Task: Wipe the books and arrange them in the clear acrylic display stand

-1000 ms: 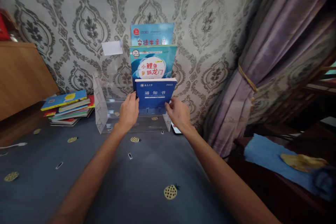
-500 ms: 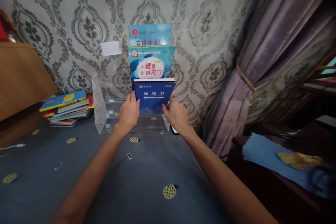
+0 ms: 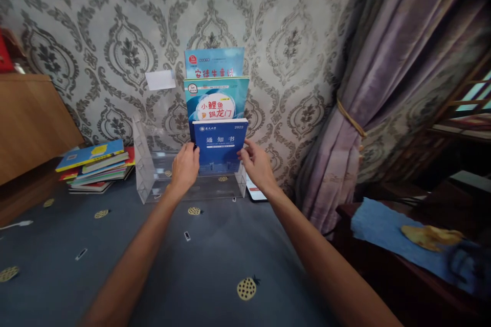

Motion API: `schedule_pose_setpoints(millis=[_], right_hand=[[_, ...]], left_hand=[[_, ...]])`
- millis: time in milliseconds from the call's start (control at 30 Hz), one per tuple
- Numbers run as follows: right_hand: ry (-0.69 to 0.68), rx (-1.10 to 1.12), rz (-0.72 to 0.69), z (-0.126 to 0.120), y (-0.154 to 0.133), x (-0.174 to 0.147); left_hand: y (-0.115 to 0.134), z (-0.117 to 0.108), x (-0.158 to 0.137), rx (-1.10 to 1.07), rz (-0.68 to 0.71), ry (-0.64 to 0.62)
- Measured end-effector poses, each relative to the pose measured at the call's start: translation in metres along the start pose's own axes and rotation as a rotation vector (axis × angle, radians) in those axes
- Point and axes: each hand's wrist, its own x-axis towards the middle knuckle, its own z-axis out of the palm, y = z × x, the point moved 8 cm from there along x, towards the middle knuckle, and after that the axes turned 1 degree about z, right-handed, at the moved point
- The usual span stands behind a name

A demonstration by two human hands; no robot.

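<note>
A dark blue booklet (image 3: 220, 150) marked 2022 stands upright in the front of a clear tiered rack (image 3: 142, 163). My left hand (image 3: 186, 166) grips its left edge, with the fingertips partly hidden. At its right edge is my right hand (image 3: 256, 162), thumb and fingers closed on the side. Behind it a teal book (image 3: 217, 98) with a fish picture rises higher. Farther back and taller still stands a light blue book (image 3: 215, 61) with red lettering.
Left of the rack lies a stack of books (image 3: 97, 166), beside a wooden cabinet (image 3: 34, 117). A phone (image 3: 256, 191) sits by the rack's right side. A tied purple curtain (image 3: 337, 163) hangs at right, near a blue cloth (image 3: 383, 230) on dark furniture.
The view has shifted slightly, and more of the phone shows. The blue booklet appears a little lower against the books behind it, with both hands still at its sides.
</note>
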Motion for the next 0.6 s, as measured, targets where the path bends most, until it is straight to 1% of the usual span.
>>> schedule_pose_setpoints(millis=[133,267,600], right_hand=[[-0.018,0.038,-0.018,0.0049,0.0030,0.0007],[-0.044,0.025,-0.036,0.0066,0.0035,0.0003],[-0.072,-0.005,-0.019,0.0082,0.0080,0.0026]], left_hand=[[-0.0006,0.0028,0.0009,0.014,-0.015,-0.010],[0.0002,0.0051,0.0020,0.024,-0.023,-0.020],[0.0011,0.0052,-0.0001,0.049,-0.038,-0.061]])
